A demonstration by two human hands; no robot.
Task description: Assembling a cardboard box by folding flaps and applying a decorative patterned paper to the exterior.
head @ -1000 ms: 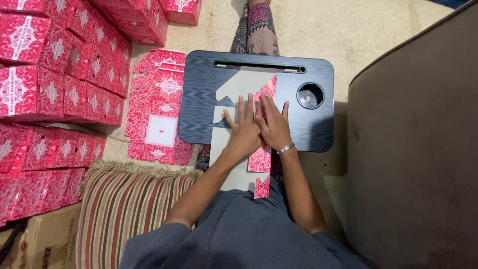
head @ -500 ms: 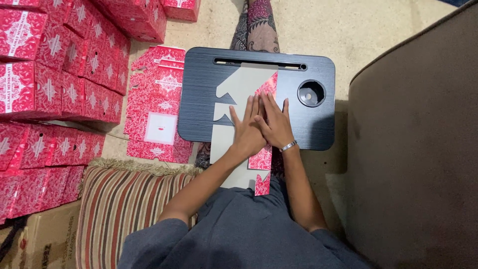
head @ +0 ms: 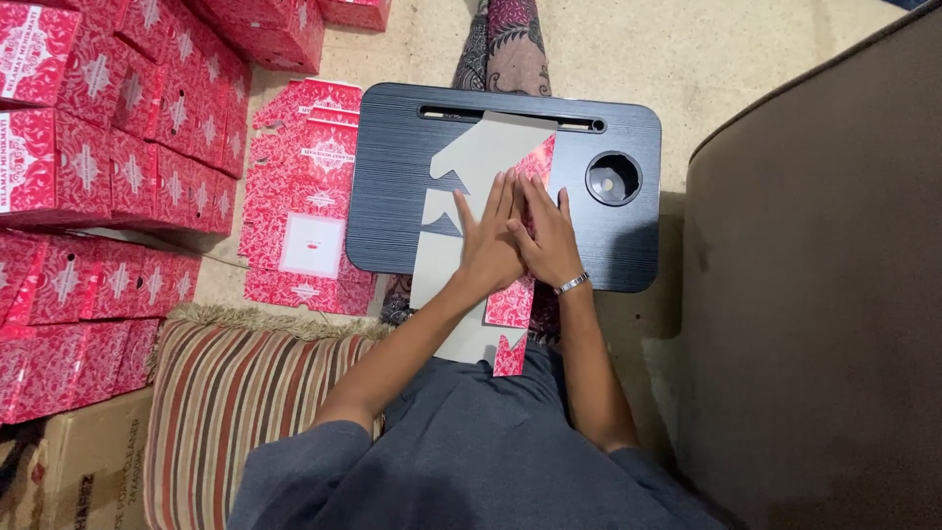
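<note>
Both hands flat, fingers spread, nothing gripped: left hand (head: 488, 245) & right hand (head: 546, 238) side by side pressing grey-backed red box blank (head: 469, 167) on black table (head: 392, 186). Flat blanks (head: 304, 196) on floor left of table.

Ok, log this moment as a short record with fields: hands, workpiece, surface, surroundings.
left hand: left hand flat, palm down, pressing on the cardboard blank
right hand: right hand flat beside it, fingers overlapping the left, bracelet on wrist
workpiece: flat cardboard blank, grey side up, one red patterned flap folded over
surface: black lap tray with round cup recess
surroundings: stack of flat red blanks on floor, assembled red boxes on the left, striped cushion
</note>
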